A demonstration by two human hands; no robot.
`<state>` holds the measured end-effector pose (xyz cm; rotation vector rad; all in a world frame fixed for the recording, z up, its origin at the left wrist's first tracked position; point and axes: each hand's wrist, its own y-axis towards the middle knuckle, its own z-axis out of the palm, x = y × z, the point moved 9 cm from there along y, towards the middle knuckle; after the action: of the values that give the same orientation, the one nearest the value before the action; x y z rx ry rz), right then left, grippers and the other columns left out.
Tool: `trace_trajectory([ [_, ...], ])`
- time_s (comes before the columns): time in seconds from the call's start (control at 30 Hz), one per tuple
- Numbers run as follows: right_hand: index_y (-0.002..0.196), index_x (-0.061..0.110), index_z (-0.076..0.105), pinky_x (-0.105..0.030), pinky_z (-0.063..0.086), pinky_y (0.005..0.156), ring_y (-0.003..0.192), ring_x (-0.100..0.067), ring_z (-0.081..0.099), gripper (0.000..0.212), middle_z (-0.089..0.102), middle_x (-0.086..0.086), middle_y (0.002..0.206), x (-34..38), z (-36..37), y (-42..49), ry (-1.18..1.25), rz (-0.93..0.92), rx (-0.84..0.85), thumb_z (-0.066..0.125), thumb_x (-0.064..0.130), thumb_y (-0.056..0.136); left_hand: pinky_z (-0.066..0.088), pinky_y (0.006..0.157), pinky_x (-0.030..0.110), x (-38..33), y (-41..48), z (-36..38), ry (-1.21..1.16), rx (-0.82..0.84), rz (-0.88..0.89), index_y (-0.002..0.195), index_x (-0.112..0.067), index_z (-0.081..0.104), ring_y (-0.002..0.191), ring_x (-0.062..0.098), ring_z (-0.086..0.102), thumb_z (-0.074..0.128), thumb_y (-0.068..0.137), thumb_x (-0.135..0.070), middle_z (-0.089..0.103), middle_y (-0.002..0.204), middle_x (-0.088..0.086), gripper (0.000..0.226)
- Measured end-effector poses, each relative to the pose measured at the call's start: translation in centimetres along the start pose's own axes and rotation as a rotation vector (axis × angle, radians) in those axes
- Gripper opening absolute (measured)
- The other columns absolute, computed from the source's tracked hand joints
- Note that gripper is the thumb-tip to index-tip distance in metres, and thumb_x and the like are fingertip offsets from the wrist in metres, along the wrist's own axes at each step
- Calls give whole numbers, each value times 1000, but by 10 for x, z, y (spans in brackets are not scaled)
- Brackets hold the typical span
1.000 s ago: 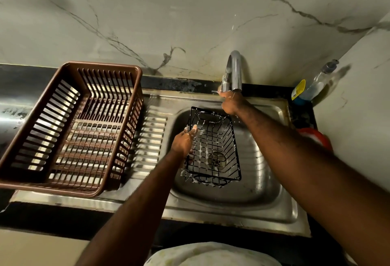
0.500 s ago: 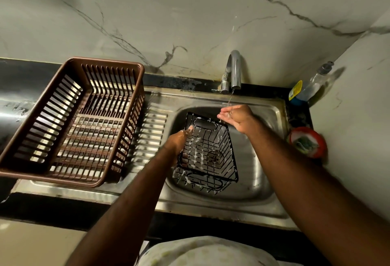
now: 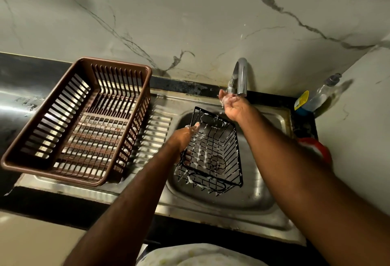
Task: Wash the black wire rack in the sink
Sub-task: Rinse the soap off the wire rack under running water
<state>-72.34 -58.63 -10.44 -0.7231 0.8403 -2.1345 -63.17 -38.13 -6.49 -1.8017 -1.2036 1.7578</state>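
Note:
The black wire rack (image 3: 213, 156) stands in the steel sink (image 3: 261, 194), tilted and flecked with white suds. My left hand (image 3: 185, 137) grips the rack's left side, thumb over the top wire. My right hand (image 3: 231, 105) is raised just under the spout of the chrome tap (image 3: 240, 75), palm up, fingers loosely cupped and soapy, holding nothing. A thin stream of water falls onto it.
A brown plastic dish basket (image 3: 80, 122) sits on the ribbed drainboard to the left. A soap bottle with a yellow label (image 3: 312, 99) leans in the right corner, with a red-rimmed round holder (image 3: 316, 147) below it. Marble wall behind.
My right hand rose from above the rack back up to the tap spout. The left hand kept its hold on the rack, which shifted little.

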Motion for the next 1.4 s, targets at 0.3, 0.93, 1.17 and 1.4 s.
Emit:
trace_trajectory([
  [0.3,68,19,49,-19,36,42,58,-9,45,27,47,3,69,40,29,-13,-1588,-526,-151,60,9,89,46,96,46,-5,12,-2,25,9,33,153,-15,40,115,37,53,44,103,-54,37,157,23,63],
  [0.93,103,1,72,-34,56,93,108,-23,67,27,70,-14,110,37,4,-23,-1702,-163,249,55,-15,89,43,87,45,-3,19,3,57,14,5,153,-15,40,100,31,56,46,102,-56,37,156,24,66],
  [1.17,129,-19,49,-39,53,97,121,-44,56,44,56,-35,129,34,-2,-38,-976,155,240,26,-24,92,36,59,33,-6,15,6,106,21,31,157,-17,35,76,17,45,43,103,-58,36,157,23,68],
  [1.4,98,-9,69,-29,63,70,75,-27,75,11,73,-27,94,21,2,-35,-1633,-249,106,69,-1,90,41,70,38,-5,14,4,75,28,13,157,-16,35,106,35,56,44,102,-57,34,159,23,69],
])
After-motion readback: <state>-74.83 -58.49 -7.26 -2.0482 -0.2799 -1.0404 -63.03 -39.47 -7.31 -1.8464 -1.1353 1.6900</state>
